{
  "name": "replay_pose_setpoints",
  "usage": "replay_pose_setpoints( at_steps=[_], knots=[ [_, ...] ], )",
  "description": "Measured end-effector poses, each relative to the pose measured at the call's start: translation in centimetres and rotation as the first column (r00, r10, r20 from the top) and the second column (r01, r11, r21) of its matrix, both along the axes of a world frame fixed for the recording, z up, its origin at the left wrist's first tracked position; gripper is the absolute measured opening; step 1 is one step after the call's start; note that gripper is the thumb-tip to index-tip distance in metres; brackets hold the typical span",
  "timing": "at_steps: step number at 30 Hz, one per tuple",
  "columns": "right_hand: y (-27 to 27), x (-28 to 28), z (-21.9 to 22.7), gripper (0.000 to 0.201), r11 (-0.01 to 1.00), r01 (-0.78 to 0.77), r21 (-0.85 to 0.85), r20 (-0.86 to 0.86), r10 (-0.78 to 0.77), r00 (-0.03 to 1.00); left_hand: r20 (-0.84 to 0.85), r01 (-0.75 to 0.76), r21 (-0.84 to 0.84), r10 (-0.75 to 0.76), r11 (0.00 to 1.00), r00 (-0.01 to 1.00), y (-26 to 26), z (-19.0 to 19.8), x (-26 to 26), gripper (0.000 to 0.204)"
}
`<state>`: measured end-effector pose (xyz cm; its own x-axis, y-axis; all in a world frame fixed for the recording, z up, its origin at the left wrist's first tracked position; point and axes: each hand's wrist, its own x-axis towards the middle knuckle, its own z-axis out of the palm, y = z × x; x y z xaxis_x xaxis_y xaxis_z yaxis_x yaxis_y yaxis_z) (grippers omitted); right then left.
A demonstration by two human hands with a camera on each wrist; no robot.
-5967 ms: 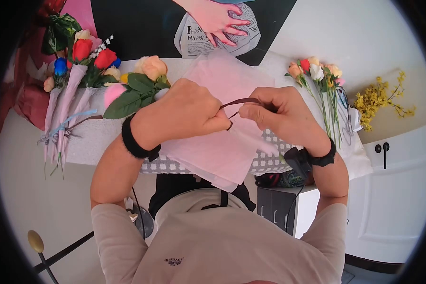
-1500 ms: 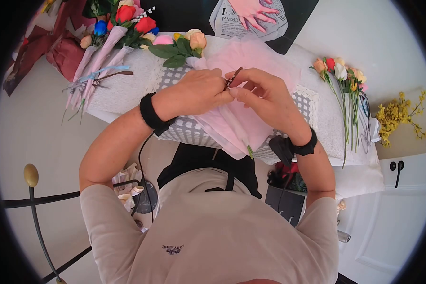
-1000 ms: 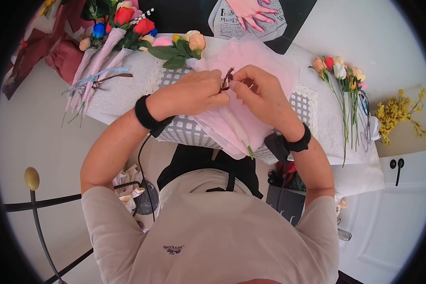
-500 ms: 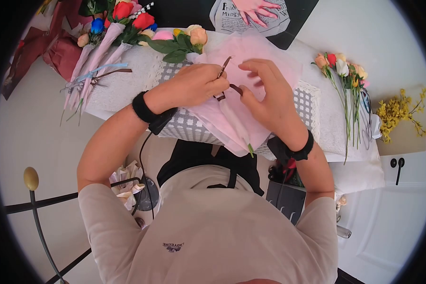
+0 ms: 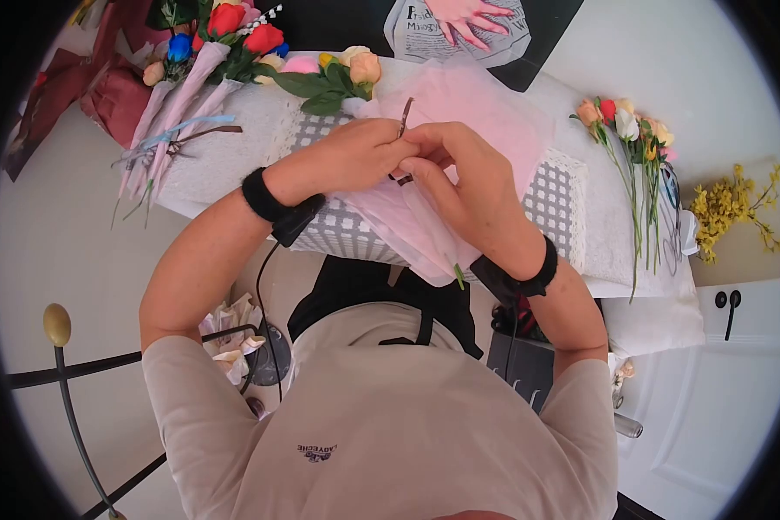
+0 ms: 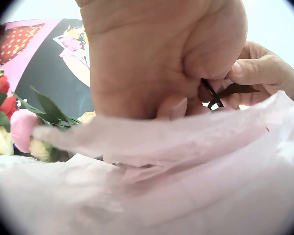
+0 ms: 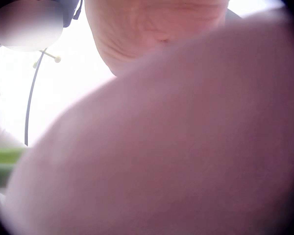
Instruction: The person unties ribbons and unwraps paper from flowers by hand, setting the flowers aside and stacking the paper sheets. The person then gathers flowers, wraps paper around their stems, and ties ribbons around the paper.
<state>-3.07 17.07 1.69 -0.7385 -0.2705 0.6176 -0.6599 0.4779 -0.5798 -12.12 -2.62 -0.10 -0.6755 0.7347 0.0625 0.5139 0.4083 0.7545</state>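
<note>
A dark brown ribbon (image 5: 405, 119) stands up between my two hands. My left hand (image 5: 360, 156) grips it with curled fingers over a pink paper-wrapped stem, whose green tip (image 5: 458, 274) points toward me. Close against it, my right hand (image 5: 472, 186) pinches the ribbon between thumb and fingers. In the left wrist view the brown ribbon (image 6: 237, 89) runs between both hands, above the pink paper (image 6: 196, 152). Beyond my left hand lies a peach rose (image 5: 364, 68) with dark green leaves. In the right wrist view blurred skin hides the right fingertips.
Wrapped flowers (image 5: 182, 95) with a blue ribbon lie at left. Loose stemmed roses (image 5: 626, 126) lie at right, near yellow blossoms (image 5: 730, 208). A grey-and-white checked cloth (image 5: 556, 204) lies under the pink paper. A black picture board (image 5: 550, 39) stands behind.
Over the last seconds the ribbon went from stretched between the hands to looped and tied around the wrapped stem. Just now my right hand moved left, from spread fingers to pinching beside my left hand.
</note>
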Motion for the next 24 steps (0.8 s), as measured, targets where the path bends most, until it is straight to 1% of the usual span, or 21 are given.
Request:
replay_pose_setpoints(
  at_steps=[2,3,5,6,8,9,10,11,12,13,14,16,18,19,20,21,22,23,24],
  knots=[
    [0.0,-0.2,-0.1,0.030,0.999,-0.018,-0.030,0.021,0.018,1.000,-0.074,0.037,0.019,-0.036,0.999,0.997,-0.2,0.4,0.3,0.039],
    [-0.1,-0.3,-0.1,0.031,0.998,-0.026,-0.052,0.042,0.029,0.999,-0.074,0.035,0.021,-0.033,0.999,0.997,-0.3,0.7,0.5,0.039],
    [-0.2,-0.3,0.0,0.031,0.997,-0.038,-0.073,0.064,0.042,0.997,0.016,0.022,0.012,-0.022,1.000,1.000,-0.2,1.2,0.8,0.037],
    [-0.3,-0.1,0.2,0.032,0.997,-0.025,-0.076,0.084,0.031,0.996,0.016,0.020,0.013,-0.020,1.000,1.000,-0.2,1.3,0.8,0.037],
    [-0.3,0.1,0.6,0.032,0.997,-0.011,-0.079,0.105,0.019,0.994,-0.042,0.040,-0.010,-0.041,0.999,0.998,-0.2,1.3,0.8,0.036],
    [-0.2,0.2,0.9,0.033,0.999,0.038,-0.026,0.091,-0.035,0.995,-0.042,0.040,-0.010,-0.041,0.999,0.998,-0.3,1.3,0.7,0.036],
    [-0.1,0.2,1.0,0.033,0.996,0.087,0.026,0.074,-0.088,0.993,-0.110,0.057,-0.033,-0.061,0.998,0.992,-0.4,1.3,0.7,0.037],
    [0.0,0.0,0.6,0.033,0.996,0.086,0.026,0.074,-0.088,0.993,-0.177,0.073,-0.059,-0.082,0.996,0.981,-0.4,1.3,0.7,0.038],
    [0.2,-0.4,-0.2,0.030,0.999,0.051,-0.007,0.090,-0.051,0.995,-0.177,0.072,-0.059,-0.082,0.996,0.981,-0.4,1.4,0.7,0.038],
    [0.4,-0.7,-0.8,0.027,0.999,0.018,-0.042,0.105,-0.014,0.994,-0.102,0.050,-0.046,-0.054,0.998,0.993,-0.4,1.6,0.8,0.038],
    [0.7,-0.9,-1.2,0.027,0.999,0.020,-0.042,0.105,-0.015,0.994,-0.027,0.027,-0.036,-0.028,0.999,0.999,-0.3,1.8,0.9,0.038],
    [1.2,-1.2,-1.5,0.018,0.995,0.022,-0.097,0.189,-0.003,0.982,-0.048,0.030,-0.038,-0.032,0.999,0.998,-0.3,1.8,1.0,0.039],
    [1.2,-0.9,-1.1,0.014,0.997,0.028,-0.072,0.212,-0.012,0.977,-0.068,0.031,-0.040,-0.033,0.999,0.997,-0.3,1.9,1.0,0.039],
    [1.2,-0.8,-0.8,0.011,0.998,0.032,-0.046,0.234,-0.021,0.972,-0.035,0.029,-0.037,-0.030,0.999,0.999,-0.3,1.9,1.0,0.039],
    [1.2,-0.7,-0.7,0.011,0.998,0.032,-0.045,0.234,-0.020,0.972,-0.002,0.027,-0.034,-0.027,0.999,1.000,-0.3,1.9,1.0,0.039],
    [1.1,-0.6,-0.7,0.010,0.999,0.019,-0.025,0.168,-0.014,0.986,-0.002,0.026,-0.034,-0.026,0.999,1.000,-0.2,1.9,1.0,0.039],
    [1.0,-0.6,-0.6,0.010,1.000,0.007,-0.005,0.100,-0.007,0.995,-0.028,0.038,-0.043,-0.039,0.998,0.999,-0.2,1.9,0.9,0.037],
    [0.9,-0.6,-0.6,0.010,1.000,0.006,-0.004,0.101,-0.006,0.995,-0.054,0.050,-0.052,-0.052,0.997,0.997,-0.2,1.8,0.9,0.035],
    [0.8,-0.7,-0.5,0.009,1.000,-0.023,0.021,0.051,0.021,0.998,-0.053,0.049,-0.052,-0.052,0.997,0.997,-0.3,1.5,0.8,0.035]
  ],
)
